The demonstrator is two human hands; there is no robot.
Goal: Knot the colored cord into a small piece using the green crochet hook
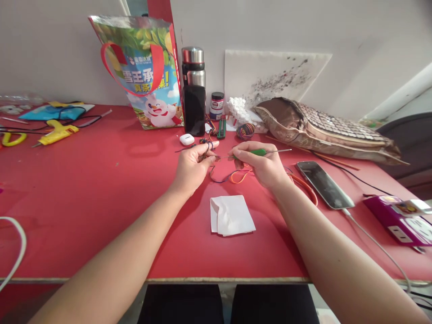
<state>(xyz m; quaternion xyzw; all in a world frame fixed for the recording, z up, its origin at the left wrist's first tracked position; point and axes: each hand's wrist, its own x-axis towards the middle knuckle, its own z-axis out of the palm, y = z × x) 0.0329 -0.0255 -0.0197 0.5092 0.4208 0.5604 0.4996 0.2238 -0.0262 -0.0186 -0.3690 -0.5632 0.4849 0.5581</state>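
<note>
My right hand grips a crochet hook by its green handle, pen-like, with a thin metal end pointing left and another sticking out to the right. My left hand pinches a small piece of multicoloured yarn work, and dark yarn loops around its index finger. The hook's left tip meets the work at the left fingertips; whether it passes through a stitch is too small to tell. Loose orange and dark strands lie on the table below the hands. A folded white tissue lies nearer me.
Behind the hands stand an upright phone, a steel flask, a yarn ball and a printed bag. A charging phone and purple power strip lie right, a yellow glue gun left on the red table.
</note>
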